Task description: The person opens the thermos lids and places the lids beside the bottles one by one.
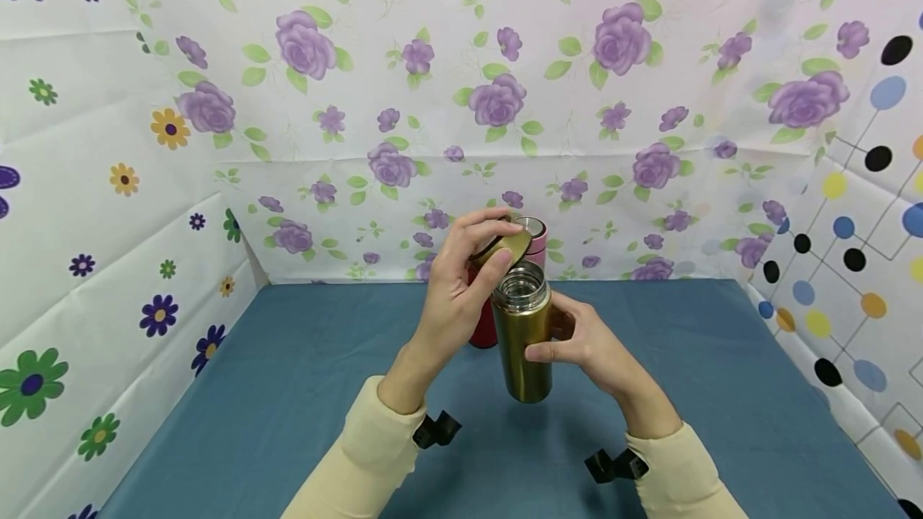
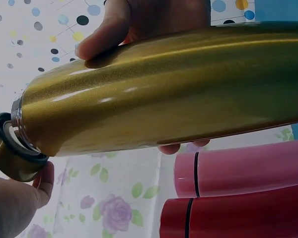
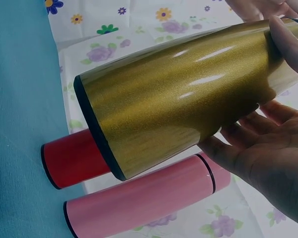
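Note:
A gold thermos bottle (image 1: 525,351) stands nearly upright with its steel mouth uncovered. My right hand (image 1: 591,347) grips its side, the thumb in front and the fingers around the back. Just above and left of the mouth, my left hand (image 1: 465,263) holds the gold cap (image 1: 517,243) between thumb and fingers, tilted. In the left wrist view the cap's dark-rimmed underside (image 2: 21,145) sits right by the bottle's neck. The right wrist view shows the bottle's dark base (image 3: 97,129), close over the two bottles behind.
Behind the gold bottle stand a red bottle (image 1: 485,328) and a pink bottle (image 1: 538,248), partly hidden in the head view. Both have their caps on. A blue cloth (image 1: 324,391) covers the table, with a flowered sheet (image 1: 433,102) hanging along the back.

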Demonstrator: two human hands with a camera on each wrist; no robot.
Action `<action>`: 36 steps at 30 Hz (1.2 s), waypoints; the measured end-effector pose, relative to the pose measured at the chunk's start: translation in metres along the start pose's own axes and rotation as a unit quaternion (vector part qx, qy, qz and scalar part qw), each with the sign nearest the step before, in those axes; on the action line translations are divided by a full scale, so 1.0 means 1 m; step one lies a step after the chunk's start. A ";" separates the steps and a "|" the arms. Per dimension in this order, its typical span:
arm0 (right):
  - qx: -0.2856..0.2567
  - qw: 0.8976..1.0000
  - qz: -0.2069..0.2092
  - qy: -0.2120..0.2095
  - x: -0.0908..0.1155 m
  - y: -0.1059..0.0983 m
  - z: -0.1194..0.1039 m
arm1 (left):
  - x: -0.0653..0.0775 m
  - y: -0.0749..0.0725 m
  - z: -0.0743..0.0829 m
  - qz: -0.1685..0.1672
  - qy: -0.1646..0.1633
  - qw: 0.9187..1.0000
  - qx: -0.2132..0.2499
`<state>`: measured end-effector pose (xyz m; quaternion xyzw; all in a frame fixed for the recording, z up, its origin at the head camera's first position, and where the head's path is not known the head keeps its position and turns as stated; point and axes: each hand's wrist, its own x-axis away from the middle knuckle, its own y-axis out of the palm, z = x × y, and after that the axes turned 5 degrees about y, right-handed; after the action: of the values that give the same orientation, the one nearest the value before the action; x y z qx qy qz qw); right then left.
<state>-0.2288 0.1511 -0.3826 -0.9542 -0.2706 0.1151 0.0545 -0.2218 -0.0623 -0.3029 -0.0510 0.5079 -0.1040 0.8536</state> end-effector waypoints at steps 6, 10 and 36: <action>0.000 1.000 0.004 0.002 0.000 -0.001 0.000 | 0.002 -0.003 -0.001 0.027 -0.011 0.999 0.038; -0.004 1.000 0.005 0.003 0.000 -0.001 -0.001 | 0.002 -0.006 -0.001 0.047 -0.007 0.998 0.043; -0.005 1.000 0.007 -0.003 0.001 -0.006 0.001 | 0.010 -0.017 -0.006 0.086 0.011 0.996 0.004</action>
<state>-0.2308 0.1567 -0.3833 -0.9561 -0.2645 0.1169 0.0476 -0.2247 -0.0813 -0.3108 -0.0020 0.5195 -0.0325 0.8538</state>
